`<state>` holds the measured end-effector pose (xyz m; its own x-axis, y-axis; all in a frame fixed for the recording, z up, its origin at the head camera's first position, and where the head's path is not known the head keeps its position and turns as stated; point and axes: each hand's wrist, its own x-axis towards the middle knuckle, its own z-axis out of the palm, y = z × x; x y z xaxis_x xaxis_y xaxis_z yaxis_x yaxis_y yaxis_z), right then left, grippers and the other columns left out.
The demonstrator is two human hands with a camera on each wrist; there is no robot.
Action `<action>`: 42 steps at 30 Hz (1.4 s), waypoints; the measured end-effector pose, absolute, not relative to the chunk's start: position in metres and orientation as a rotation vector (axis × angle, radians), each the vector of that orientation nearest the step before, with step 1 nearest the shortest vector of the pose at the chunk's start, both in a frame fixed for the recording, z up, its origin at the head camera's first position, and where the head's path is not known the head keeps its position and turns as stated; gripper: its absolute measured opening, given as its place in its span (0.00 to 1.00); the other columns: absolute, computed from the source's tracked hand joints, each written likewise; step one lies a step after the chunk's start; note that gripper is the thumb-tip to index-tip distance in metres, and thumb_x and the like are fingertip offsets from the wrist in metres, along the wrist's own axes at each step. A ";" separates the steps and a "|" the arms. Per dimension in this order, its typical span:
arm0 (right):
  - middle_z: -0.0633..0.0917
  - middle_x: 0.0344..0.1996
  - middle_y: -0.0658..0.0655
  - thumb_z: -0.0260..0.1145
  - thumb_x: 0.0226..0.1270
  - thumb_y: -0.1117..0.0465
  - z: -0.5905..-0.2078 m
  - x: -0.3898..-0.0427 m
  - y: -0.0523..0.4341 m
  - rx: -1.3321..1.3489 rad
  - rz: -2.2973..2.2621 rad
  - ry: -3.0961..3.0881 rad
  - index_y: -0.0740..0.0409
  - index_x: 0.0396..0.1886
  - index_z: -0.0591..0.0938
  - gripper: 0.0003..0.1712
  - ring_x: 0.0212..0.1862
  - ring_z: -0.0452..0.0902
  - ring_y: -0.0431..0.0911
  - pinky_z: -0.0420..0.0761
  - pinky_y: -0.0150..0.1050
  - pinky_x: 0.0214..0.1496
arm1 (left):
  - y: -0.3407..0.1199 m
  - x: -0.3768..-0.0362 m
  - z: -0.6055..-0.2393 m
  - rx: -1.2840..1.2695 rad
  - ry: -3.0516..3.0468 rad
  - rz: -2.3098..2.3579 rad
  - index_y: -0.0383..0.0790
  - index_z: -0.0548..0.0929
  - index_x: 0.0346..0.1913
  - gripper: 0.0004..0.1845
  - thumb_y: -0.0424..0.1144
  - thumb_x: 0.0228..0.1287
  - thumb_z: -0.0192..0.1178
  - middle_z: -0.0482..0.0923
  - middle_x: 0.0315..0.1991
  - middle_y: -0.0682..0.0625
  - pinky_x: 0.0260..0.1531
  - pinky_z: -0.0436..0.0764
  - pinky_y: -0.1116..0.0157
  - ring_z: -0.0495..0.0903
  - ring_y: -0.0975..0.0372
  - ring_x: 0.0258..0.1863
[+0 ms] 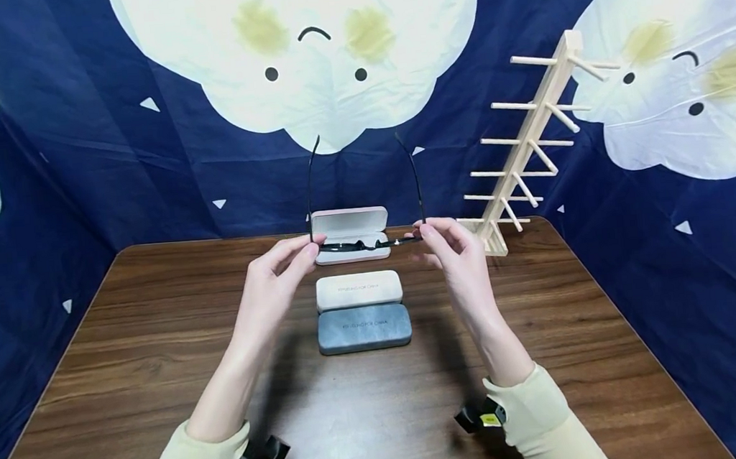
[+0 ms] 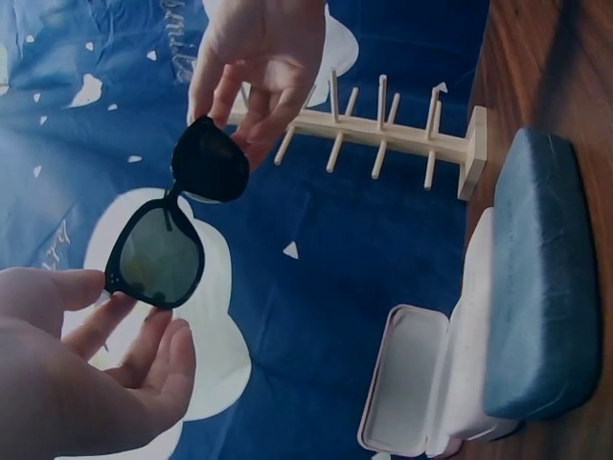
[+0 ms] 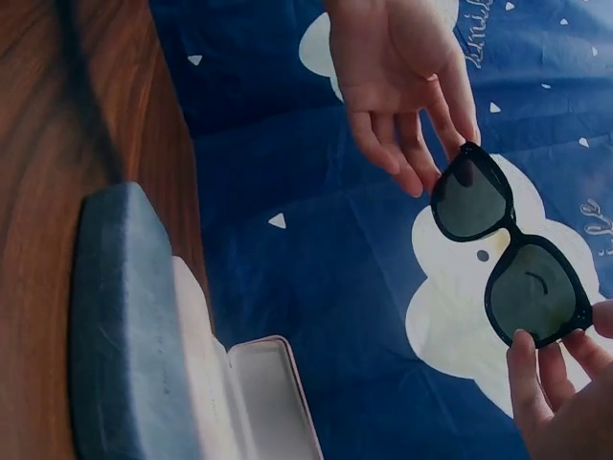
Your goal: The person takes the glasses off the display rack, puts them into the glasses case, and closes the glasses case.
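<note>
A pair of black sunglasses with dark lenses is held up above the table, its temples unfolded and pointing away. My left hand pinches one outer corner of the frame between thumb and fingers. At the opposite corner, my right hand pinches the frame the same way. Behind the sunglasses in the head view, an open glasses case with a pale lining lies at the table's far side. Nearer to me lie a closed white glasses case and a closed blue-grey one, side by side.
A wooden rack with several pegs on both sides stands at the back right of the brown wooden table. Dark blue cloth printed with white clouds hangs behind the table and along its sides.
</note>
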<state>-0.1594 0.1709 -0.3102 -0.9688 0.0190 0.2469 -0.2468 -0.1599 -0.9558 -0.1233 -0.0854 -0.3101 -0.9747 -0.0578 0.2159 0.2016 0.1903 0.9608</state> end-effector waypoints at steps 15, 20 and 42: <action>0.89 0.44 0.53 0.64 0.75 0.66 -0.344 -0.153 0.174 0.222 2.294 -1.996 0.71 0.51 0.81 0.12 0.48 0.86 0.41 0.90 0.43 0.49 | -0.085 -0.114 -0.346 -0.004 -2.304 -1.895 0.46 0.87 0.58 0.17 0.48 0.74 0.62 0.87 0.58 0.53 0.56 0.77 0.77 0.82 0.75 0.54; 0.89 0.42 0.49 0.64 0.75 0.66 -0.352 -0.153 0.175 0.221 2.305 -1.992 0.67 0.49 0.83 0.09 0.47 0.87 0.41 0.90 0.44 0.49 | -0.083 -0.111 -0.353 0.036 -2.300 -1.910 0.46 0.87 0.59 0.17 0.48 0.74 0.63 0.87 0.58 0.51 0.55 0.77 0.77 0.82 0.75 0.53; 0.90 0.40 0.51 0.65 0.75 0.64 -0.375 -0.152 0.179 0.217 2.337 -2.073 0.75 0.55 0.80 0.18 0.45 0.89 0.42 0.90 0.41 0.48 | -0.086 -0.105 -0.369 0.062 -2.317 -1.970 0.44 0.86 0.59 0.17 0.46 0.73 0.64 0.88 0.56 0.56 0.55 0.78 0.77 0.84 0.75 0.52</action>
